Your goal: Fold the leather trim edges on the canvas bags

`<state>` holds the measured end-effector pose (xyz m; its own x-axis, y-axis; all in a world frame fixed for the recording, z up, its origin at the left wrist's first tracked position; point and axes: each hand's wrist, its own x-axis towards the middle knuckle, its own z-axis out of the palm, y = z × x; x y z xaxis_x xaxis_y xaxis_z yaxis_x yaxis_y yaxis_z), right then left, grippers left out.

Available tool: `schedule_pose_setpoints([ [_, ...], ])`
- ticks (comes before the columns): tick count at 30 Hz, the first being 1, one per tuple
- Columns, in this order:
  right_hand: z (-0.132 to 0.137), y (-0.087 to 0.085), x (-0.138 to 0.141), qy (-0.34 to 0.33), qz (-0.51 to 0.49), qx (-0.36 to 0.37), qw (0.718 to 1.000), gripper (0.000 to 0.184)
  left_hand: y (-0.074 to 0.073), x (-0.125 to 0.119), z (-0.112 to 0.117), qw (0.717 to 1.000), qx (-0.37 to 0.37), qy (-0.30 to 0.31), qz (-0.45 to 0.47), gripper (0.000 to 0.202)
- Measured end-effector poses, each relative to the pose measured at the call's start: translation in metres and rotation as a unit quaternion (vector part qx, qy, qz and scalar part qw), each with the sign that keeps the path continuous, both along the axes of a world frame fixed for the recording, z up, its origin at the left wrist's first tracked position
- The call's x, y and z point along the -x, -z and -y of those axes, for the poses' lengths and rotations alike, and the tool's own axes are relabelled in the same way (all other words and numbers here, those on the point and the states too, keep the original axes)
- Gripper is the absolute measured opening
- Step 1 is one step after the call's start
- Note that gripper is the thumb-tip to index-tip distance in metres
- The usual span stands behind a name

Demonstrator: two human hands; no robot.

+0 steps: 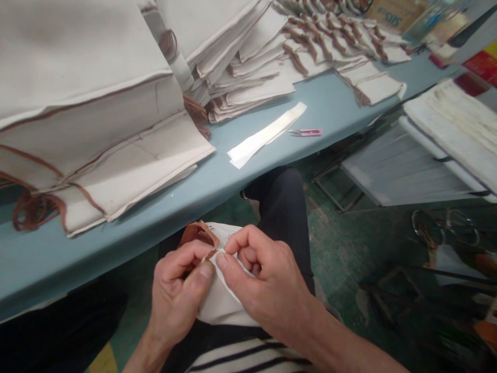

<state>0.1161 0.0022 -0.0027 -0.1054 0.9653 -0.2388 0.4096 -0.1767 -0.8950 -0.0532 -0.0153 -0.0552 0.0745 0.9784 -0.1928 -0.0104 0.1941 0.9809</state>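
Note:
My left hand point(176, 290) and my right hand point(260, 282) meet over my lap, below the table edge. Both pinch the top edge of a small cream cloth bag point(219, 305) with a brown cord point(198, 234) at its opening. The thumbs and forefingers of both hands press together on the fabric near the cord. The bag's lower part hangs between my palms and is partly hidden by them.
A blue table point(217, 176) carries tall stacks of cream bags with brown cords point(97, 129), further stacks point(248, 57), a strip of white cloth point(267, 134) and pink thread snips point(306, 132). A white rack point(419, 166) stands at the right. Clutter lies on the green floor.

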Motion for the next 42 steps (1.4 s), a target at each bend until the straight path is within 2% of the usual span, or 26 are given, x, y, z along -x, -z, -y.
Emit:
schedule_pose_setpoints([
  [3, -0.003, -0.002, -0.002, -0.016, -0.036, 0.076, 0.996, 0.017, -0.003, 0.000, 0.002, 1.000, -0.007, -0.006, -0.030, 0.031],
  [7, -0.007, -0.001, -0.006, -0.031, -0.098, 0.132, 0.986, 0.016, -0.004, 0.000, 0.003, 0.999, -0.007, -0.006, -0.034, 0.029],
  [12, -0.011, 0.000, -0.011, -0.052, -0.172, 0.180, 0.967, 0.013, -0.006, -0.003, 0.004, 0.999, 0.001, -0.024, -0.034, 0.030],
  [18, -0.012, -0.003, -0.012, -0.047, -0.181, 0.182, 0.965, 0.011, -0.010, -0.011, 0.007, 0.997, 0.001, -0.069, -0.037, 0.032],
  [25, -0.018, -0.005, -0.012, -0.048, -0.185, 0.233, 0.954, 0.013, -0.006, -0.005, 0.002, 0.996, -0.069, 0.002, -0.057, 0.030],
  [29, -0.022, -0.005, -0.015, -0.053, -0.212, 0.258, 0.941, 0.015, -0.014, -0.009, -0.004, 0.991, -0.096, 0.012, -0.094, 0.026],
  [33, -0.024, -0.002, -0.019, -0.067, -0.259, 0.296, 0.917, 0.013, -0.025, -0.013, -0.007, 0.987, -0.112, 0.028, -0.113, 0.026],
  [35, -0.023, 0.002, -0.020, -0.080, -0.260, 0.287, 0.918, 0.012, -0.029, -0.015, -0.007, 0.984, -0.125, 0.039, -0.124, 0.027],
  [38, -0.018, 0.011, -0.017, -0.084, -0.233, 0.221, 0.943, 0.017, -0.033, -0.018, -0.009, 0.975, -0.139, 0.047, -0.165, 0.026],
  [42, -0.012, 0.022, -0.008, -0.042, -0.208, 0.143, 0.967, 0.022, -0.029, -0.022, -0.014, 0.982, -0.085, 0.022, -0.167, 0.023],
])
